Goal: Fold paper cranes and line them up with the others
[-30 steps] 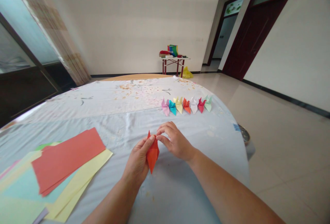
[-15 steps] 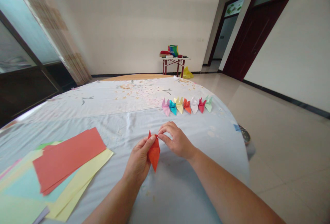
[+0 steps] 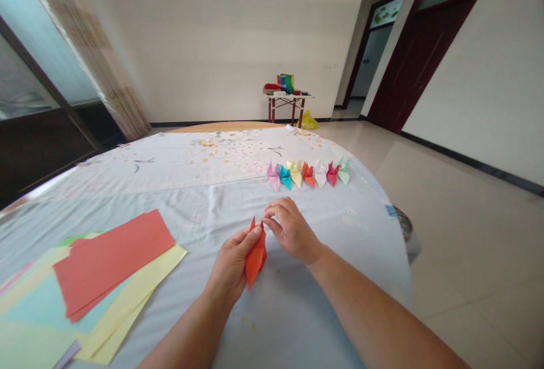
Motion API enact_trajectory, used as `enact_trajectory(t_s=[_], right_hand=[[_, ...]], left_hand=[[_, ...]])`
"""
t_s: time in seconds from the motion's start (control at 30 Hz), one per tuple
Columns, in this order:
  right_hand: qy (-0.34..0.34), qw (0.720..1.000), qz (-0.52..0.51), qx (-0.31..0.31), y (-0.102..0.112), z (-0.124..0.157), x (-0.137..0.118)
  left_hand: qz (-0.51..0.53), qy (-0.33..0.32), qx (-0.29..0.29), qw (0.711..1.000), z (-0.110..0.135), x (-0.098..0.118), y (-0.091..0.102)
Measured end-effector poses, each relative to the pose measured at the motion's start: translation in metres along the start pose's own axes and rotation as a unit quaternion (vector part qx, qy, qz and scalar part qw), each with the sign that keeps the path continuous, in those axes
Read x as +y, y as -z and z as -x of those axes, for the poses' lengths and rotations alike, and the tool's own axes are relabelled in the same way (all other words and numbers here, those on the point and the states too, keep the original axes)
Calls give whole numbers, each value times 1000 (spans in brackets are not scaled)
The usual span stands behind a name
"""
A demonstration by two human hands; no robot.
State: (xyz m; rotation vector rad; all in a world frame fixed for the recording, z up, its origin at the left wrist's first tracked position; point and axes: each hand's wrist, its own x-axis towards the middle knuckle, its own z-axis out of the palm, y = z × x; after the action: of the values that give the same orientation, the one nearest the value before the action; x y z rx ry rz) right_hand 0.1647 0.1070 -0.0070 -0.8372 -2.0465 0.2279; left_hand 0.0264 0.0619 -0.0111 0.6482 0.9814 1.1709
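An orange origami crane point(image 3: 255, 258) is pinched between the thumb and fingers of my left hand point(image 3: 232, 258), over the near middle of the table. Two narrow points stick up from its top, and its wide folded part hangs downward. My right hand point(image 3: 291, 227) has its thumb and fingertips closed at the right-hand point of the crane, pinching it near the tip. Beyond my hands stands a row of several finished paper cranes in different colours, among them a pink crane point(image 3: 273, 175), a blue crane point(image 3: 285, 176) and an orange crane point(image 3: 308, 174).
Red paper sheets point(image 3: 117, 261) lie at the left over yellow paper point(image 3: 131, 306) and other pastel sheets. A round table point(image 3: 187, 187) wears a pale flowered cloth. Behind it, a small side table point(image 3: 287, 97) holds several items, with a yellow bag point(image 3: 309, 121) on the floor.
The crane has turned slightly in my left hand, its lower tip swinging left and its upper points shifting right. My right hand has moved slightly, staying at the right-hand point.
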Motion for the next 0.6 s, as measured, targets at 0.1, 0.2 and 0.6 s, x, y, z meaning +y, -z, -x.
enact_trajectory(t_s=[0.1,0.2,0.6], right_hand=[[-3,1000,-23,-2,3,-1,-2],[-16,997,-73,-2,7,-3,-4],[-106,973,-193,-67,8,-3,2]], left_hand=[[-22,7,-16,1000,2,2,-1],[-20,7,-21,1000,2,3,0],[4,19,-18,1000,1,1,0]])
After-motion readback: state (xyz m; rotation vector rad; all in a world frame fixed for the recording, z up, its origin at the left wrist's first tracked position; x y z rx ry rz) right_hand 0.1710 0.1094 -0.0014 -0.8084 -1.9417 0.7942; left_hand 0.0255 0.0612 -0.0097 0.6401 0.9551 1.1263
